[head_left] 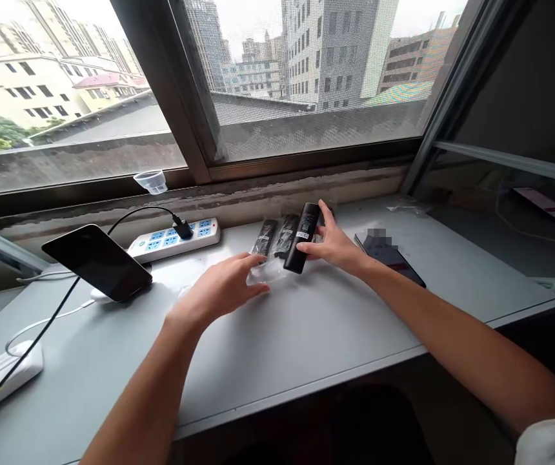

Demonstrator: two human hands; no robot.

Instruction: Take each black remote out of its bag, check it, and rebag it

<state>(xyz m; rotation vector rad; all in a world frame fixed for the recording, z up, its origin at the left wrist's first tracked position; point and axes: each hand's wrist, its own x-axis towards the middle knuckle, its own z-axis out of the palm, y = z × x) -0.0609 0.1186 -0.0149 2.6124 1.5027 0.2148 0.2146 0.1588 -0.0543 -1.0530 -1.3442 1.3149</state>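
My right hand grips a long black remote control by its edges, tilted, with a small printed label on the face toward me. My left hand is to the left of it, thumb and fingers apart, beside a clear plastic bag lying on the table. Whether the fingertips touch the bag, I cannot tell. Behind the hands lie similar black remotes in clear wrappers, one bagged remote at the left and another bagged remote partly covered by the held one.
A phone lies flat right of my right hand. Further left are a tablet-like black screen on a stand, a power strip with a plug, and another white strip with cables. A clear cup sits on the window ledge.
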